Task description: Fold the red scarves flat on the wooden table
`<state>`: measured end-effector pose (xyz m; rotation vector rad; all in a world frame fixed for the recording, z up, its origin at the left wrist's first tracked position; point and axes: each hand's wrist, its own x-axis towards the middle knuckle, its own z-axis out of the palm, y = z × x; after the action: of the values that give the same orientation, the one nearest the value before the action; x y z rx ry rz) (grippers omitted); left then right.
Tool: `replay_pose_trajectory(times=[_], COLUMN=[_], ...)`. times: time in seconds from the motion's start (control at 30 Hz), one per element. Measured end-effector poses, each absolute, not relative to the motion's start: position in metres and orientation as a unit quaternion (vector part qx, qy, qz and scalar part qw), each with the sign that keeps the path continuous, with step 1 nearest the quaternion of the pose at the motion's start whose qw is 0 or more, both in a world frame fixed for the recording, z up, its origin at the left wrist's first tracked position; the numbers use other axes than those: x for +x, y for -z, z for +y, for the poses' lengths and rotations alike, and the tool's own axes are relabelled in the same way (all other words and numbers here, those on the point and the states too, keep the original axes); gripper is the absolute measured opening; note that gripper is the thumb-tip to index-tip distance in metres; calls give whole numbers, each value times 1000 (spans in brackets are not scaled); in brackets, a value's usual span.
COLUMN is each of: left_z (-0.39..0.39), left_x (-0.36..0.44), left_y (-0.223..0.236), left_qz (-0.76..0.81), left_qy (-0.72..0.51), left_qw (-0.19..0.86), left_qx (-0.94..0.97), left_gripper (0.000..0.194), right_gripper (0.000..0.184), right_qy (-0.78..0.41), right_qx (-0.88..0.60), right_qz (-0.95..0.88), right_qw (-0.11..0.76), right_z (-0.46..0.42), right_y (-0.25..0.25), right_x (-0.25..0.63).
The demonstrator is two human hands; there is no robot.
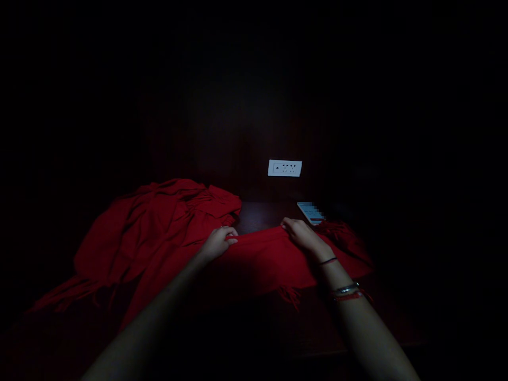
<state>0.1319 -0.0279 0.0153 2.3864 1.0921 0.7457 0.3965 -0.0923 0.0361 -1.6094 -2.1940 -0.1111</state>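
Observation:
A red fringed scarf [159, 233] lies spread and bunched over a dark table [262, 214] in a very dim room. My left hand [218, 242] is closed, pinching the far edge of a flat stretch of the scarf near the middle. My right hand [304, 235] grips the same edge a little to the right, fingers curled over the cloth. Bracelets sit on my right wrist [345, 290]. The stretch of scarf between my hands lies smooth; the larger part is heaped to the left, with fringe hanging at the lower left.
A white wall socket plate [284, 168] is on the dark back panel above the table. A small light card or phone [311, 212] lies on the table just beyond my right hand. Everything else is lost in darkness.

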Motion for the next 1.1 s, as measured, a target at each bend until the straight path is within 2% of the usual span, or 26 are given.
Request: replay_pose_trajectory(times=[0.17, 0.3, 0.6, 0.8, 0.9, 1.1], left_z=[-23, -23, -35, -34, -32, -32], left_x=[130, 128, 141, 137, 134, 136], left_y=[-12, -11, -10, -14, -12, -11], left_qz=[416, 424, 403, 412, 418, 412], left_qy=[-262, -258, -215, -264, -249, -226], left_qw=[258, 256, 89, 113, 117, 109], left_qx=[832, 830, 885, 865, 866, 876], left_gripper=[10, 11, 20, 13, 13, 27], right_gripper=[20, 19, 13, 17, 17, 21], right_qy=[23, -14, -37, -47, -35, -20], right_qx=[-555, -533, -553, -569, -584, -551], right_qz=[-799, -814, -785, -790, -786, -808], right_qw=[230, 228, 276, 223, 200, 206], right_z=[-88, -87, -88, -90, -90, -94], right_y=[-31, -31, -37, -37, -35, -50], right_x=[402, 407, 409, 426, 434, 435])
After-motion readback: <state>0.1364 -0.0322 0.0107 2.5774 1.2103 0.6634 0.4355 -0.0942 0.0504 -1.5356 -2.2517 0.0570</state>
